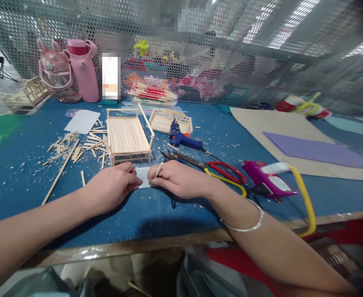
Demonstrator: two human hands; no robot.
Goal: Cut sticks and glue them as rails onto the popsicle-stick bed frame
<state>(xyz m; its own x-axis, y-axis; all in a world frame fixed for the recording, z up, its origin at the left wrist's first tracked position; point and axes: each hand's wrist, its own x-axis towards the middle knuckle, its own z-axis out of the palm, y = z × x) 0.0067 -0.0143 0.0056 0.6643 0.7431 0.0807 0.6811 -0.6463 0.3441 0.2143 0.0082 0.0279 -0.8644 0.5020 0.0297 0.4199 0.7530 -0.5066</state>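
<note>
Between my hands lies a small white paper (144, 177) on the blue table. My left hand (115, 185) is closed, its fingertips pressed together at the paper's left edge. My right hand (175, 177) is closed around a short wooden stick (158, 170) and rests at the paper's right edge. Just beyond them stands a small bed-like frame of wooden sticks (128, 136), with a tall stick side on its right. Cut stick pieces (93, 142) and crumbs are scattered left of the frame. A longer stick (60, 173) lies near my left forearm.
A blue glue gun (184, 139), pliers and scissors (212, 167) lie beyond my right hand. Farther right are a purple device (269, 179) and a purple sheet (320, 152) on cardboard. Two pink bottles (85, 70) and bundled sticks (153, 93) stand or lie at the back.
</note>
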